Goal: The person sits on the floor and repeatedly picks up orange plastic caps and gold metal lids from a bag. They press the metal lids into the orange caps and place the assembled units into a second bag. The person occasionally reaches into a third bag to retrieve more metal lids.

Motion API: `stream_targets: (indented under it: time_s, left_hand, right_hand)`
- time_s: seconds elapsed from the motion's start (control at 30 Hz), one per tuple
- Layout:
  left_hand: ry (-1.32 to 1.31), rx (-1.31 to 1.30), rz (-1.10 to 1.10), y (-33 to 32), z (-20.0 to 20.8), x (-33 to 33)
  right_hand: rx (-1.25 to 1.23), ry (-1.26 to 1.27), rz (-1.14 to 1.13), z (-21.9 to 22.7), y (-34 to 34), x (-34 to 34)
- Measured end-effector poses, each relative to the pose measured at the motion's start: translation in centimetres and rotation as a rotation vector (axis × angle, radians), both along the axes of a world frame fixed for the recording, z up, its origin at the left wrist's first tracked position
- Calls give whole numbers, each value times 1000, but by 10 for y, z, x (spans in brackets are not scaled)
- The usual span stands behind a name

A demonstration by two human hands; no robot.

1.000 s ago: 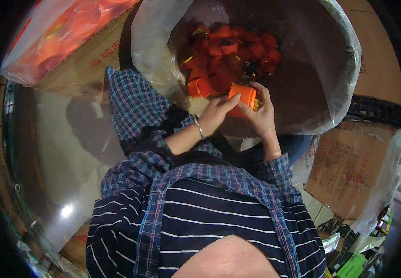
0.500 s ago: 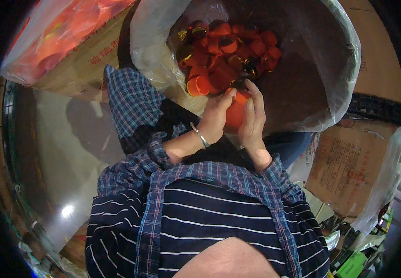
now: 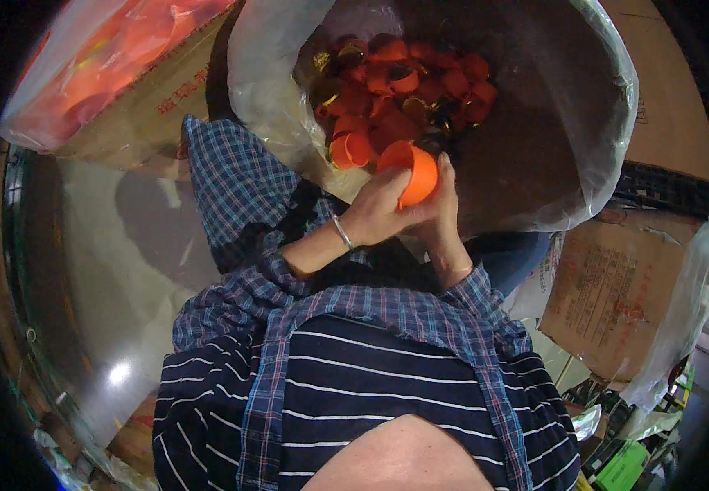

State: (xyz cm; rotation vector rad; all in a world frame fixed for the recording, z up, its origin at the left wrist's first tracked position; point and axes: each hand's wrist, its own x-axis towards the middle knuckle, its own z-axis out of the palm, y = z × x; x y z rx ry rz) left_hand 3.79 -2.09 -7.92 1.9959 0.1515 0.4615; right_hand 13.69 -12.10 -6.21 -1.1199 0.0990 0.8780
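An orange cup-shaped piece (image 3: 424, 175) is held between both hands at the near edge of a large bin lined with clear plastic (image 3: 616, 90). My left hand (image 3: 377, 206), with a silver bangle at its wrist, closes on the cup's left and near side. On the right, my right hand (image 3: 440, 214) grips the cup too, its fingers partly hidden behind it. The cup is tilted, its curved rim band showing. Just beyond the hands, several red-orange cups (image 3: 387, 123) lie heaped in the bin, some with shiny gold parts.
At the upper left, a clear bag of orange pieces (image 3: 117, 61) rests on a cardboard box (image 3: 170, 98). Another cardboard box (image 3: 616, 286) stands to the right beside plastic sheeting (image 3: 690, 311). A bright green object (image 3: 623, 468) is at the lower right. Plaid cloth covers my left knee.
The orange cup has been turned in my hands, so its rim band now shows. My right hand has shifted down and around it, and my left hand has moved slightly toward me.
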Motion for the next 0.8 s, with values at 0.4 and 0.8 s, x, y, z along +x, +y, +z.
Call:
stream_targets:
  time_s: [0.4,0.8]
  left_hand:
    - [23,-1141,406,-9,1,2]
    - [190,-365,245,-23,-18,0]
  right_hand:
    - [-376,-1126,36,-19,-1,-27]
    - [9,280,1,-56,-3,-6]
